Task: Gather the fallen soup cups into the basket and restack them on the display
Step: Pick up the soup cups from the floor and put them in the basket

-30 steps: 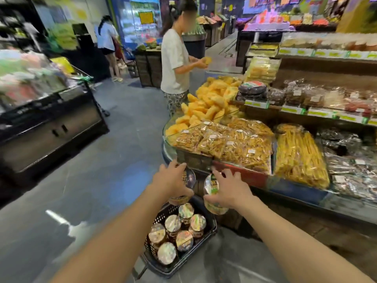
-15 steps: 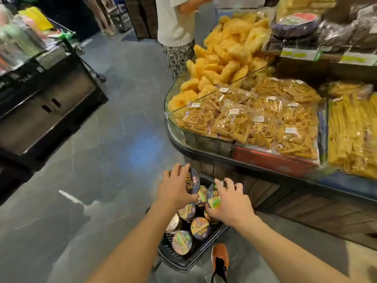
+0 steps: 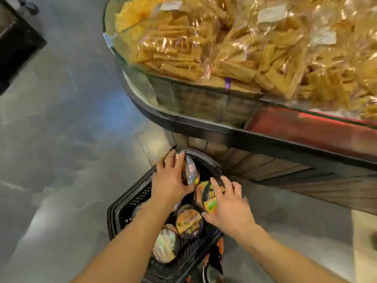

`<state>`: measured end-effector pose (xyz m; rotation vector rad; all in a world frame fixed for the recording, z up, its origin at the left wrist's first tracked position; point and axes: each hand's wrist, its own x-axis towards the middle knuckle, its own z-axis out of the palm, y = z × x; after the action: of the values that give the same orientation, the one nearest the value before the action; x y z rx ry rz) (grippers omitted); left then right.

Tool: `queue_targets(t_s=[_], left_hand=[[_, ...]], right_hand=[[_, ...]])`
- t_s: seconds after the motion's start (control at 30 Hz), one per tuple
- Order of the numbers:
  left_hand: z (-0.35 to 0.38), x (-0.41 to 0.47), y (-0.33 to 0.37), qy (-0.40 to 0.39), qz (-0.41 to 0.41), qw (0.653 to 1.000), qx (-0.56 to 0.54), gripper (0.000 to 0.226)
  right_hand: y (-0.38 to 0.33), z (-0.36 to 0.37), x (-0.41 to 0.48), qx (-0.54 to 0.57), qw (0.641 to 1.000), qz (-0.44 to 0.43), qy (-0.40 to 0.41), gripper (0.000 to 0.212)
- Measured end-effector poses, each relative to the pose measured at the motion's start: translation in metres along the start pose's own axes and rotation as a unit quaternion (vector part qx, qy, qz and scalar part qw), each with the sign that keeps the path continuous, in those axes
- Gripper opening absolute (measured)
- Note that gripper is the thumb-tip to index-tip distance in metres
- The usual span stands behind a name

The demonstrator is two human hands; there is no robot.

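Soup cups [image 3: 189,221] are seen lying loose in the black basket [image 3: 122,211] at the lower centre of the frame. The basket is set on the grey floor [image 3: 61,119], just below the curved counter [image 3: 204,127] on which bagged snacks [image 3: 204,48] are piled. Two more cups are held over the basket's upper end. A first cup [image 3: 190,172] is gripped by the left hand [image 3: 171,180], with the fingers curled over its wall and its foil lid turned to the right. A second cup [image 3: 206,198] is gripped in the same way by the right hand [image 3: 228,205], with its lid turned to the left. Whether the two held cups touch cannot be told.

The cups are judged to be light and thin-walled. They are probably firm at rim and base but easily dented if squeezed at mid-wall. The glossy printed wrap is likely to be slippery, and the foil lids are likely to be easily pierced. Hold is best taken round the wall close to the rim, with no pressure put on the lid. Being round, the cups can be expected to roll when laid on their sides.
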<state>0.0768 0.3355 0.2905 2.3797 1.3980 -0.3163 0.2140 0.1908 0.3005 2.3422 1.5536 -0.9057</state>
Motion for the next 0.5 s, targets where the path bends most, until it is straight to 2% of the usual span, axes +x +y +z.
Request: queue_targets(t_s=[0.1, 0.23, 0.5], left_hand=[[0.042, 0.034, -0.003, -0.019, -0.001, 1.0, 0.0, 0.108], [0.085, 0.062, -0.006, 0.009, 0.019, 1.0, 0.003, 0.105], [0.117, 0.081, -0.008, -0.028, 0.022, 0.999, 0.028, 0.112]], right_hand=[[0.008, 0.035, 0.034, 0.028, 0.999, 0.012, -0.015, 0.112], [0.015, 0.074, 0.062, 0.04, 0.999, 0.015, 0.005, 0.11], [0.028, 0.109, 0.085, -0.008, 0.998, 0.023, 0.066, 0.116]])
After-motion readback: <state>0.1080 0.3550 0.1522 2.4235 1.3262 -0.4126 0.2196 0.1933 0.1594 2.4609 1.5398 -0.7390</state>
